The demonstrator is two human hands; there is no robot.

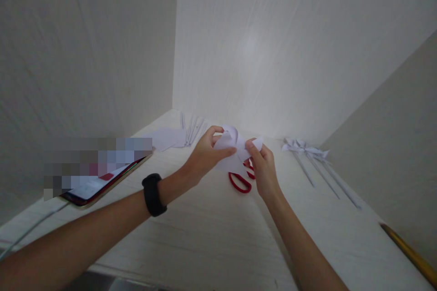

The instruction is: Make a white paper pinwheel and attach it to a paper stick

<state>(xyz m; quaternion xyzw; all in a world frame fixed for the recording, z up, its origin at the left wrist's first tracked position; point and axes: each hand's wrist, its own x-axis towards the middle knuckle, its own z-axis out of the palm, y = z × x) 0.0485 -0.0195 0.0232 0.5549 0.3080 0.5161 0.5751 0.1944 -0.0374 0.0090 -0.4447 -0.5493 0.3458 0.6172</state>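
A folded white paper piece point(232, 148) is held above the white desk point(211, 232) between both hands. My left hand point(206, 153), with a black band on its wrist, pinches the paper's left side between thumb and fingers. My right hand point(262, 168) pinches the right side, fingers closed on a flap. Red-handled scissors point(241, 182) lie on the desk just beneath the paper, partly hidden by my right hand.
A phone point(102, 182) with a cable lies at the left. Paper sheets point(167, 137) and thin rolled paper sticks point(193, 128) lie at the back. Finished paper flowers on sticks point(312, 157) lie at the right. A yellow pencil point(409, 252) sits at the far right. Walls close in on three sides.
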